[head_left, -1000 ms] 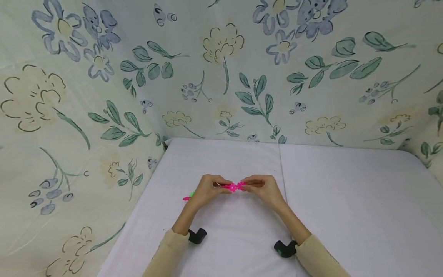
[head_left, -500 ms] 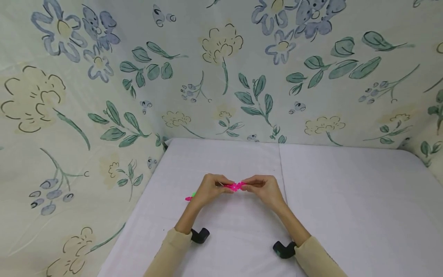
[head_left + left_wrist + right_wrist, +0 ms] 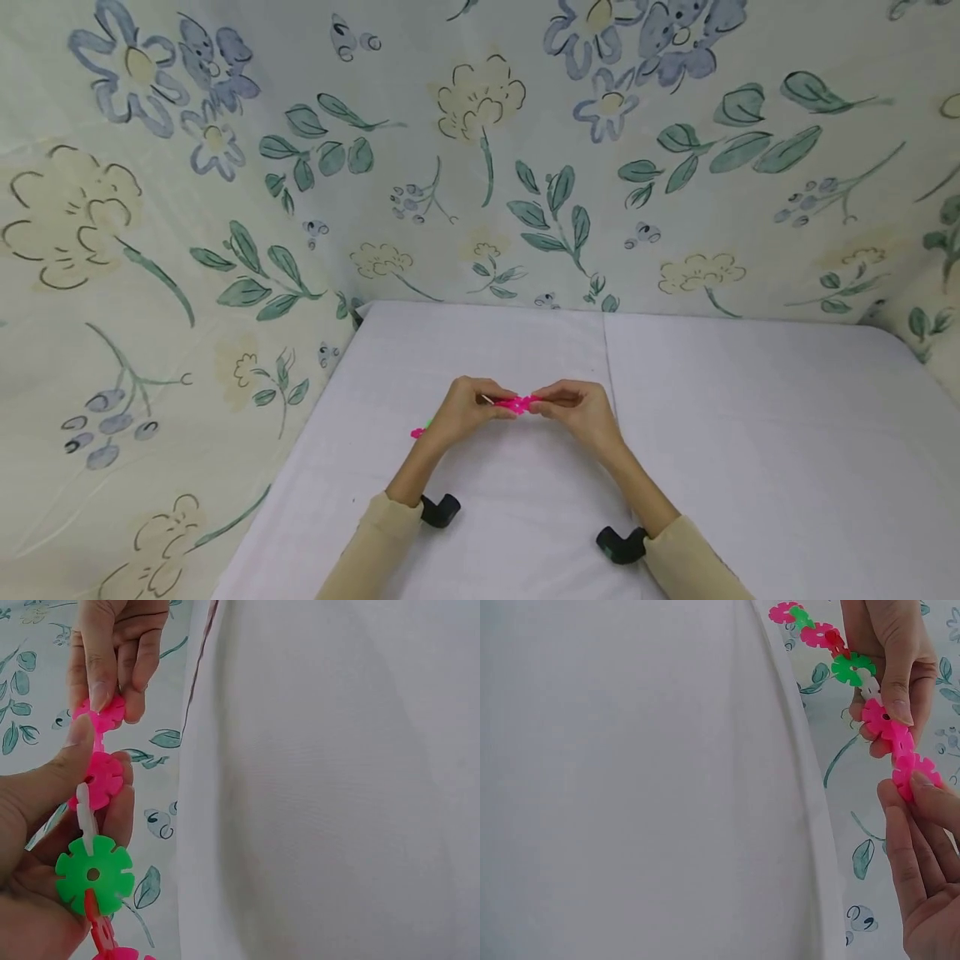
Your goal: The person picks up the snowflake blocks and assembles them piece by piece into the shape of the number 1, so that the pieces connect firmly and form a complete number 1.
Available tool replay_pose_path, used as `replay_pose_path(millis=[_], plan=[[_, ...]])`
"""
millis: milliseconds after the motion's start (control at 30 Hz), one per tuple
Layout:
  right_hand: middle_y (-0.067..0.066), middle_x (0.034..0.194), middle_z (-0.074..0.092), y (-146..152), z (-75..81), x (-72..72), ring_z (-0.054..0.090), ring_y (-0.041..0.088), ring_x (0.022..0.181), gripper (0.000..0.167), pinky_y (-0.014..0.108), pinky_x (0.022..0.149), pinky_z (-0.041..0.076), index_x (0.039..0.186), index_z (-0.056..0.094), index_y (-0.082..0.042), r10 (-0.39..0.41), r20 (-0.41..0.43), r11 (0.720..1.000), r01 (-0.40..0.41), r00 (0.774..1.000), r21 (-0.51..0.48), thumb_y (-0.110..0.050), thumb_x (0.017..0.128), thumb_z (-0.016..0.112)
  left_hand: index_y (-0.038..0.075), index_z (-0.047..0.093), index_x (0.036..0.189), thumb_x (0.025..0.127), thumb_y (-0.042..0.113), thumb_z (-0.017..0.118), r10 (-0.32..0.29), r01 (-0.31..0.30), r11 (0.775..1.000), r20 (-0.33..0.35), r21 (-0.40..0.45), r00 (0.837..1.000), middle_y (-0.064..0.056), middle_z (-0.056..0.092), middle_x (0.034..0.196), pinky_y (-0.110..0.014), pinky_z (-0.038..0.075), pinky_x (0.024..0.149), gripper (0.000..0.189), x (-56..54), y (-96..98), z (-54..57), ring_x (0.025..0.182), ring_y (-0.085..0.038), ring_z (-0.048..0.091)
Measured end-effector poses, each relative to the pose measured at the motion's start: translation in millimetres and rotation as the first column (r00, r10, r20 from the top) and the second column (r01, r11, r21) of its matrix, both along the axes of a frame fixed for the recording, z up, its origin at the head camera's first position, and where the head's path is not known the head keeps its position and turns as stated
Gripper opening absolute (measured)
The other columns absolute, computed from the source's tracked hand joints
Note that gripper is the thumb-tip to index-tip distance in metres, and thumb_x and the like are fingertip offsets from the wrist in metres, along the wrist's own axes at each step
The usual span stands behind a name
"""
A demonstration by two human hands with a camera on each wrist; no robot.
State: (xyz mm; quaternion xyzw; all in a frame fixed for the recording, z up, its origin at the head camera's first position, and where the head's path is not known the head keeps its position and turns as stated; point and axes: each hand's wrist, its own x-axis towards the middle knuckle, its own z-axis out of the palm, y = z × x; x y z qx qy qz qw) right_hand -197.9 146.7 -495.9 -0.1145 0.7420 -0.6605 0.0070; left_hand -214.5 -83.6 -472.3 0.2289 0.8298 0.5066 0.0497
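Observation:
A chain of interlocking snowflake discs [image 3: 853, 669] in pink, green, red and white runs between the hands above the table. My left hand [image 3: 461, 415] holds it near one end, thumb and fingers on a pink disc [image 3: 107, 778]; the green disc [image 3: 94, 876] and white disc hang beside its palm. My right hand [image 3: 583, 410] pinches the pink end disc [image 3: 905, 766] between thumb and fingertips. Between the two grips, a pink disc seen nearly edge-on [image 3: 902, 740] joins their discs. The chain's far end [image 3: 417, 433] sticks out to the left, past my left wrist.
White cloth covers the table [image 3: 750, 433], with a seam line right of the hands. A floral curtain [image 3: 480, 167] hangs behind and at the left. Black camera mounts [image 3: 442, 511] sit on both wrists, below beige sleeves [image 3: 375, 542].
My left hand has shifted slightly right, carrying the chain with it. The pink discs between the hands sit closer together than a second ago. My right hand has barely moved.

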Motion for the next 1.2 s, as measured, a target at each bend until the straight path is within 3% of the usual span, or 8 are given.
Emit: replay_pose_path(millis=[200, 367, 500, 567, 633, 867, 1033, 1200], plan=[[0.026, 0.106, 0.077, 8, -4.2, 1.0, 0.079, 0.013, 0.087, 0.02, 0.026, 0.078, 0.063, 0.105, 0.076, 0.006, -0.006, -0.001, 1.0, 0.006, 1.0, -0.002, -0.003, 0.088, 0.08, 0.007, 0.081, 0.111, 0.087, 0.014, 0.084, -0.035, 0.036, 0.999, 0.02, -0.013, 0.999, -0.005, 0.08, 0.102, -0.022, 0.057, 0.076, 0.025, -0.8, 2.4, -1.0, 0.087, -0.008, 0.067], [0.021, 0.105, 0.078, 15, -3.1, -0.8, 0.079, 0.013, 0.088, 0.021, 0.026, 0.079, 0.063, 0.107, 0.076, 0.004, -0.03, 0.017, 1.0, 0.03, 0.999, 0.007, -0.005, 0.088, 0.081, 0.012, 0.078, 0.121, 0.096, 0.021, 0.076, -0.093, 0.097, 0.995, 0.135, -0.018, 0.986, -0.006, 0.079, 0.114, -0.021, 0.051, 0.064, 0.027, -0.6, -4.8, 3.5, 0.076, -0.008, 0.062], [0.023, 0.108, 0.077, 20, -0.3, -2.3, 0.078, 0.012, 0.088, 0.024, 0.026, 0.08, 0.063, 0.109, 0.075, 0.005, -0.021, 0.039, 1.0, 0.02, 0.999, 0.006, -0.005, 0.089, 0.08, 0.014, 0.075, 0.128, 0.098, 0.014, 0.072, -0.153, 0.158, 0.987, 0.225, -0.004, 0.962, -0.005, 0.076, 0.123, -0.024, 0.058, 0.074, 0.03, -0.2, -10.7, 8.8, 0.091, -0.012, 0.07], [0.025, 0.111, 0.076, 22, 1.2, -3.0, 0.078, 0.012, 0.088, 0.024, 0.025, 0.081, 0.063, 0.111, 0.074, 0.005, -0.008, 0.05, 1.0, 0.008, 0.999, 0.011, -0.005, 0.089, 0.08, 0.014, 0.075, 0.128, 0.097, 0.011, 0.073, -0.17, 0.175, 0.985, 0.24, -0.001, 0.956, -0.004, 0.076, 0.123, -0.027, 0.06, 0.085, 0.032, -0.1, -11.4, 10.2, 0.107, -0.015, 0.071], [0.026, 0.114, 0.075, 23, 2.8, -3.7, 0.078, 0.014, 0.09, 0.026, 0.025, 0.082, 0.063, 0.115, 0.073, 0.004, -0.001, 0.062, 1.0, -0.001, 0.998, 0.021, -0.005, 0.091, 0.078, 0.013, 0.075, 0.127, 0.095, 0.009, 0.074, -0.172, 0.177, 0.984, 0.242, 0.003, 0.955, -0.005, 0.077, 0.122, -0.03, 0.061, 0.087, 0.032, 0.1, -10.7, 10.2, 0.109, -0.017, 0.071], [0.027, 0.123, 0.067, 18, 4.4, 5.1, 0.078, 0.026, 0.097, 0.058, 0.03, 0.085, 0.063, 0.151, 0.048, -0.005, 0.024, 0.119, 0.997, -0.033, 0.993, 0.076, -0.011, 0.098, 0.071, 0.014, 0.076, 0.126, 0.097, 0.009, 0.071, -0.05, 0.053, 0.999, 0.209, -0.006, 0.977, -0.006, 0.075, 0.126, -0.029, 0.062, 0.08, 0.03, 6.6, -1.7, 9.1, 0.108, -0.019, 0.066], [0.031, 0.112, 0.067, 0, 5.0, 18.2, 0.079, 0.034, 0.088, 0.062, 0.036, 0.079, 0.065, 0.154, 0.042, -0.007, 0.055, 0.154, 0.998, -0.059, 0.987, 0.019, -0.011, 0.099, 0.07, 0.009, 0.075, 0.127, 0.095, 0.006, 0.072, 0.058, -0.06, 0.998, 0.167, 0.008, 0.984, -0.009, 0.075, 0.126, -0.027, 0.061, 0.074, 0.032, 8.7, 4.5, 3.8, 0.105, -0.022, 0.068], [0.028, 0.117, 0.07, -18, 5.0, 25.3, 0.078, 0.034, 0.093, 0.072, 0.034, 0.079, 0.064, 0.158, 0.035, -0.007, 0.05, 0.165, 0.998, -0.057, 0.985, 0.039, -0.009, 0.097, 0.072, 0.007, 0.071, 0.133, 0.094, 0.005, 0.073, 0.107, -0.115, 0.992, 0.158, 0.041, 0.982, -0.01, 0.073, 0.129, -0.027, 0.061, 0.07, 0.039, 11.6, 13.1, 0.2, 0.105, -0.025, 0.069]])
